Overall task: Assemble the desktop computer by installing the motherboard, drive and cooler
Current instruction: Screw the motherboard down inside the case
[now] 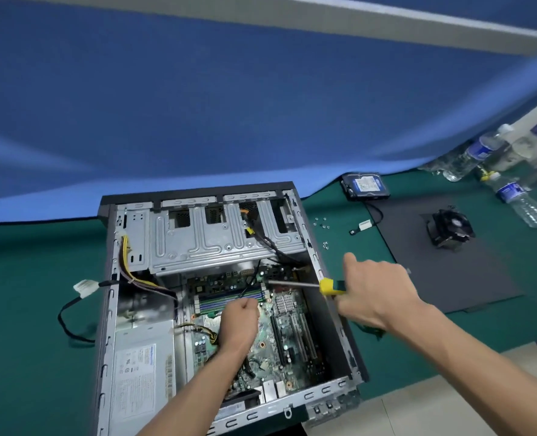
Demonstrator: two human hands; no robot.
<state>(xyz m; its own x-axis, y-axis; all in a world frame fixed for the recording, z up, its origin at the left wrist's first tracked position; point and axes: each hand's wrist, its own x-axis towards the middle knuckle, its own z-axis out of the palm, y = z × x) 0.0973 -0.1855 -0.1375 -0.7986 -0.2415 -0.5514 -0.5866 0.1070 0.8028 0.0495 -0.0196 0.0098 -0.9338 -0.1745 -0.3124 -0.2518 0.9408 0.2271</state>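
An open computer case [339, 328] lies on its side with the green motherboard [295, 335] inside. My left hand [240, 319] sits curled in a fist over the board's middle; whether it holds anything is hidden. My right hand [377, 291] grips a screwdriver [328, 286] with a yellow and green handle. Its metal shaft points left, and the tip is near the board's upper part. The hard drive [366, 185] lies on the mat behind the case. The cooler [451, 228] with its fan stands on a dark panel [468, 278] to the right.
The power supply [141, 369] fills the case's left side, with the drive cage [217, 237] above. Loose screws [321, 223] lie right of the case. A white connector [84, 287] on a black cable hangs outside the left wall. Water bottles [522, 199] stand at the far right.
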